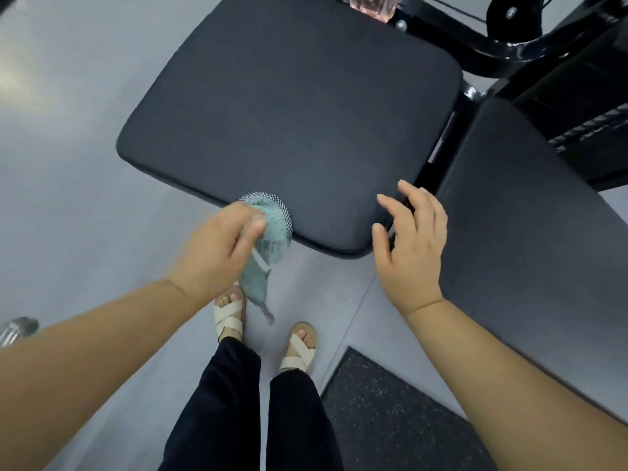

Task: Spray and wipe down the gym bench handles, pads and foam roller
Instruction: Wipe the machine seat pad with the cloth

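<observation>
One cloth [273, 220] at pad [289, 107] edge

Seat pad [289, 107]: black, matt, smooth, fine-grained vinyl look. 2nd pad [530, 215]: same finish. Cloth [275, 226]: teal, fuzzy terry, mesh-textured edge. Frame [482, 56]: glossy black painted metal; 2 bolts [401, 25] shiny silver. Floor [68, 164]: smooth grey, faint sheen. Mat [390, 419]: rough black rubber, white-speckled. Container [370, 5]: translucent pink plastic, glossy.

Seat pad [292, 107] centre frame; second pad [530, 212] to its right; cloth [275, 222] on seat pad's lower edge; mat [384, 409] lower right.
</observation>
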The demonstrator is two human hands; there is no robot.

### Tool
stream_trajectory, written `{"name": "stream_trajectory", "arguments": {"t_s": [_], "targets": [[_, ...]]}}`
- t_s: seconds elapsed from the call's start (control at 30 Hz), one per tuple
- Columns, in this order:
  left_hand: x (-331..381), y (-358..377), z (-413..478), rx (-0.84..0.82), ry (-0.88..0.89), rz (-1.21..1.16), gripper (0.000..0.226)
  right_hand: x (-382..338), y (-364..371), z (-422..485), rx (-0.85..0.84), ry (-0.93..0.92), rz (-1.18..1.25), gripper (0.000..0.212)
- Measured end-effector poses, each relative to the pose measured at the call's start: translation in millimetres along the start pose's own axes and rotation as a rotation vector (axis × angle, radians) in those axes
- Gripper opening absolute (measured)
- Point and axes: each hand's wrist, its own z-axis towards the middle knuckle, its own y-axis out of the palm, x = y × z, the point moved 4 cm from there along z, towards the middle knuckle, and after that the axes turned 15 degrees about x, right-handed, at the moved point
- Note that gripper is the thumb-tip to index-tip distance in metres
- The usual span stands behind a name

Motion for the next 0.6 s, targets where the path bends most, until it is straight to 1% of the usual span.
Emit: {"name": "stream_trajectory", "arguments": {"t_s": [0.03,0.07,0.1,0.13,0.17,0.2,0.23,0.27,0.3,0.33,0.4,0.43,0.47,0.5,0.53,0.6], "targets": [[8.0,-2.6,3.6,0.114,-0.274,-0.115,0.033,-16.1,0.0,5.1,-0.010,0.052,0.101,0.031],[16.7,-3.1,7.4,0.202,-0.506,-0.236,0.027,-32.5,0.9,10.2,-0.033,0.143,0.233,0.033],[23.8,-2.7,14.3,0.256,-0.661,-0.411,0.026,-50.4,2.2,19.2,-0.080,0.260,0.384,0.033],[33.2,1.5,22.1,0.264,-0.755,-0.618,0.024,-63.1,2.2,26.4,-0.131,0.421,0.520,0.033],[38.7,6.3,31.1,0.238,-0.818,-0.807,0.024,-73.2,3.9,35.5,-0.171,0.594,0.627,0.034],[46.1,9.6,38.5,0.189,-0.874,-0.961,0.028,-75.4,7.2,42.6,-0.204,0.756,0.701,0.039],[51.5,13.1,43.3,0.146,-0.922,-1.067,0.035,-73.4,10.0,48.3,-0.244,0.912,0.763,0.048],[55.1,13.7,46.3,0.100,-0.970,-1.147,0.039,-69.3,13.4,53.2,-0.282,1.043,0.827,0.062],[57.4,14.3,48.9,0.045,-1.010,-1.195,0.041,-64.5,16.4,58.5,-0.327,1.144,0.912,0.076],[59.6,16.0,48.8,-0.015,-1.056,-1.224,0.042,-58.0,16.2,61.0,-0.377,1.224,1.007,0.082],[60.7,15.1,51.6,-0.117,-1.093,-1.253,0.042,-55.3,14.2,66.7,-0.537,1.327,1.170,0.075],[59.3,13.9,53.3,-0.148,-1.090,-1.252,0.040,-56.7,12.9,68.1,-0.622,1.338,1.196,0.071],[58.8,12.9,54.7,-0.163,-1.080,-1.237,0.039,-55.2,13.1,66.9,-0.675,1.324,1.167,0.065],[55.7,13.5,56.4,-0.151,-1.059,-1.199,0.038,-53.0,14.4,66.0,-0.690,1.298,1.101,0.055],[53.5,14.1,57.9,-0.122,-1.035,-1.155,0.035,-46.4,17.7,65.3,-0.623,1.271,0.999,0.042],[49.7,18.2,57.5,-0.022,-1.050,-1.078,0.024,-36.6,20.2,68.1,-0.375,1.156,0.755,0.018]]}}
